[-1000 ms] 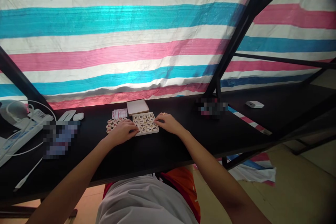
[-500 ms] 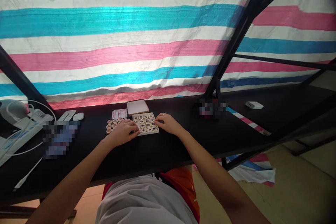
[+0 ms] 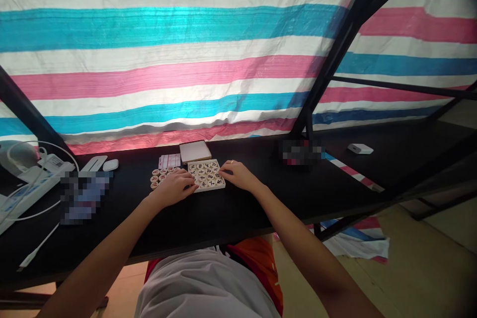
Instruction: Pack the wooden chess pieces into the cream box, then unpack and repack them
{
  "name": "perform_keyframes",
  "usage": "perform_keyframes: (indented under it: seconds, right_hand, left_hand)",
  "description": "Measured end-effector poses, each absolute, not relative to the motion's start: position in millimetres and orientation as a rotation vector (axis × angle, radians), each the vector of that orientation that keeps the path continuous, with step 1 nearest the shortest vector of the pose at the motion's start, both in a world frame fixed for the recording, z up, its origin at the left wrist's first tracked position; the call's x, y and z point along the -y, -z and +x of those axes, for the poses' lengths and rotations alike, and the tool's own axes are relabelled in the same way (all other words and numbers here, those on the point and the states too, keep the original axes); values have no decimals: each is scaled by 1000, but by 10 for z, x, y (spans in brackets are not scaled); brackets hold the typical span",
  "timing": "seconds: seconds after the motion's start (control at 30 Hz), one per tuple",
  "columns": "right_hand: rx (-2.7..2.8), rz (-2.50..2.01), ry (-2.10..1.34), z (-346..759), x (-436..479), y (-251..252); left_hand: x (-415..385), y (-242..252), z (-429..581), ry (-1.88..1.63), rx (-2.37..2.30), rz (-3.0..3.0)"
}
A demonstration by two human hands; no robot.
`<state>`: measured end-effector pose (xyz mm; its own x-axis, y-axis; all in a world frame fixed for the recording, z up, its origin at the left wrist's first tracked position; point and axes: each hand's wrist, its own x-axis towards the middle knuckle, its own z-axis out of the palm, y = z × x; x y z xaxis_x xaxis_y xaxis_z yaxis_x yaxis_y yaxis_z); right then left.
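Observation:
A white tray (image 3: 210,189) filled with rows of round pieces marked with black characters lies on the black table (image 3: 238,213). My left hand (image 3: 175,188) rests at the tray's left edge, fingers bent with gaps between them, nothing visible in them. It partly covers a group of round pieces with red characters (image 3: 155,179) on the table. My right hand (image 3: 238,176) touches the tray's right edge, its fingers apart and holding nothing. Behind the tray is a shallow white box lid (image 3: 195,152), beside a pink-and-white printed sheet (image 3: 169,161).
At the left lie a power strip (image 3: 30,191) with white cables, a white earbud case (image 3: 111,165) and a blurred blue item (image 3: 85,201). A blurred dark item (image 3: 300,153) and a white adapter (image 3: 360,149) lie to the right. Striped sheeting (image 3: 167,74) hangs behind.

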<state>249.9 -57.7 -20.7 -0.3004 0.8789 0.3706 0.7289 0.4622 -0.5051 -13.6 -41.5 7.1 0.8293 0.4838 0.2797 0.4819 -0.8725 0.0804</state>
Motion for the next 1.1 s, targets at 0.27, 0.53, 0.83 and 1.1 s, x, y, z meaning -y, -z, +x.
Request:
perform_keyframes:
  seconds: [0.27, 0.53, 0.83, 1.1]
  right_hand:
    - [2104, -1323, -315, 2492, 577, 207]
    - [2103, -1334, -329, 2507, 570, 207]
    - [2099, -1344, -336, 2492, 591, 184]
    - [2086, -1353, -348, 2520, 569, 212]
  left_hand:
    - [430, -95, -132, -427, -813, 2980]
    - [436, -93, -130, -449, -799, 2969]
    - [428, -79, -133, -462, -799, 2991]
    - [358, -172, -209, -485, -939, 3027]
